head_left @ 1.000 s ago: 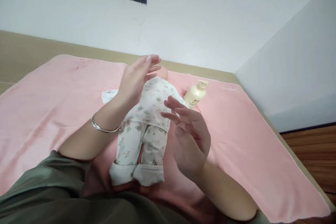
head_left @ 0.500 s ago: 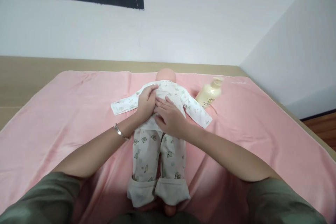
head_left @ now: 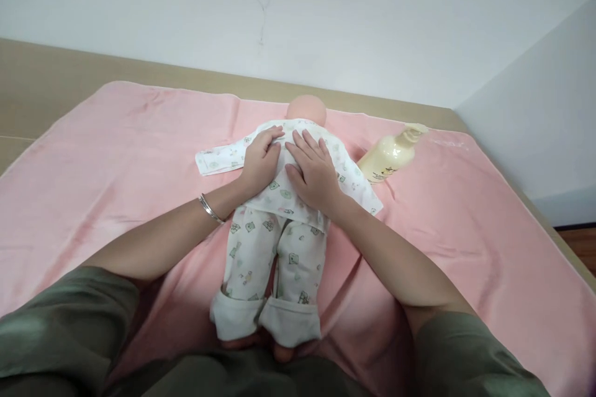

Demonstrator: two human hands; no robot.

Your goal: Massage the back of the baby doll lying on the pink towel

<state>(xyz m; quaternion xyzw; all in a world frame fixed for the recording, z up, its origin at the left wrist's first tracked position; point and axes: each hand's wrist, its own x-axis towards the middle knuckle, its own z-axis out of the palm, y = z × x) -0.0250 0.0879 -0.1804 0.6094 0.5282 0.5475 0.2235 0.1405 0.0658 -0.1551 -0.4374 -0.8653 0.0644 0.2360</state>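
Note:
A baby doll [head_left: 306, 110] lies stretched out on a pink sheet, its bald head at the far end and its feet close to my body. No face shows. It wears a white printed top [head_left: 284, 198] and matching trousers [head_left: 293, 257] with turned-up cuffs. My left hand [head_left: 261, 161] rests flat on the left half of the torso, fingers pointing away from me. Beside it my right hand [head_left: 315, 172] lies on the right half with its fingers spread. Neither hand grips anything. Some of the top is hidden beneath them.
To the right of the doll a cream pump bottle [head_left: 388, 155] stands tilted in view near its sleeve. The pink sheet [head_left: 139, 155] covers a wooden surface [head_left: 60, 65], which meets a white wall [head_left: 354, 25] at the back and another on the right.
My right hand has moved to the right across the top, its fingers now spread wider and apart from my left hand. The view has tilted down.

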